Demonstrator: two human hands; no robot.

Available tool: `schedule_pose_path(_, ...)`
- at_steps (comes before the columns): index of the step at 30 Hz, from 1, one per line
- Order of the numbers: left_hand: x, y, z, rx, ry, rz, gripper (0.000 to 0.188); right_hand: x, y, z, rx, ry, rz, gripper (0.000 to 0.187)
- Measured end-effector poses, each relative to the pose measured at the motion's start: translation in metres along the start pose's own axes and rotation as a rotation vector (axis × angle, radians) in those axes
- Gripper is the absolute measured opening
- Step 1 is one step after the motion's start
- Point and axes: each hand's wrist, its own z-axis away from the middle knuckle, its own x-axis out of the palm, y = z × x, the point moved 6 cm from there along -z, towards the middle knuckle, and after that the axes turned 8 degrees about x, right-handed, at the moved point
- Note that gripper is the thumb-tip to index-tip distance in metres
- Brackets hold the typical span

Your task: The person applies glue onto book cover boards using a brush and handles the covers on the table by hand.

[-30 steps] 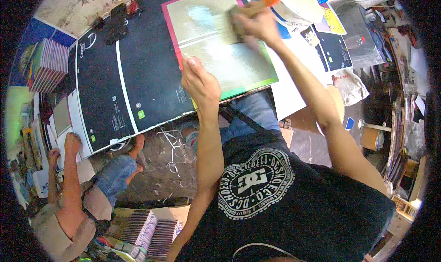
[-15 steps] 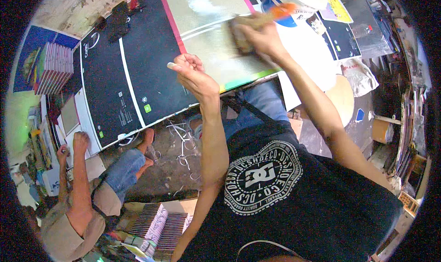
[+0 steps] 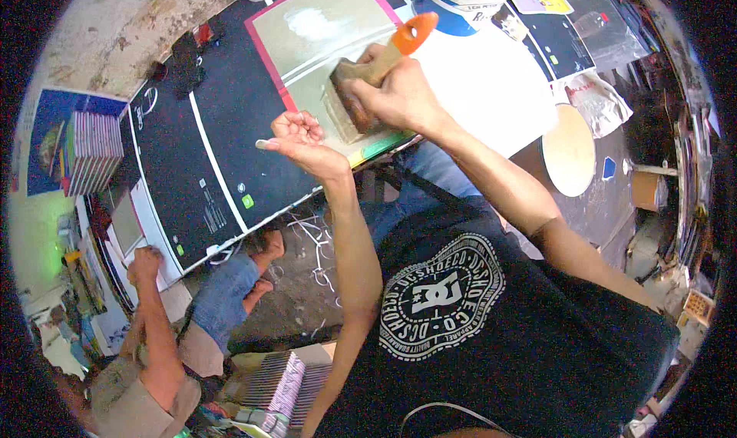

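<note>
My right hand [image 3: 395,92] grips a wide flat brush [image 3: 417,35] by its wooden handle, which ends in an orange tip. The bristles rest on the near grey panel of an opened book cover [image 3: 322,27] with a pink-red border. Two pale strips cross the middle of the cover, and a wet white patch shines on its far panel. Along its near edge runs a green and yellow band. Beside the cover's left edge hovers my left hand [image 3: 307,146], palm up, fingers loosely curled and thumb stretched out, with nothing visible in it.
A white-and-blue bucket [image 3: 449,12] stands beyond the brush, by a large white sheet [image 3: 491,92]. Black printed panels [image 3: 184,161] cover the table. At left are a book stack [image 3: 94,152] and another person's hands [image 3: 144,263]. A round seat [image 3: 570,150] is at right.
My right hand has drawn the brush leftward and nearer across the near panel, its handle now pointing up and right. My left hand has shifted slightly left and lower. The whole view has moved somewhat.
</note>
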Motion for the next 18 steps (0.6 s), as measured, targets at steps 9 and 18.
schedule_pose_path(9, 0.007, 0.002, 0.002, -0.011, -0.042, -0.027, 0.076, -0.144, 0.027, 0.007, 0.042, 0.227, 0.342, 0.027)
schedule_pose_path(18, 0.009, 0.003, 0.001, -0.003, -0.115, -0.115, 0.076, -0.126, 0.024, -0.067, -0.109, 0.222, 0.486, 0.034)
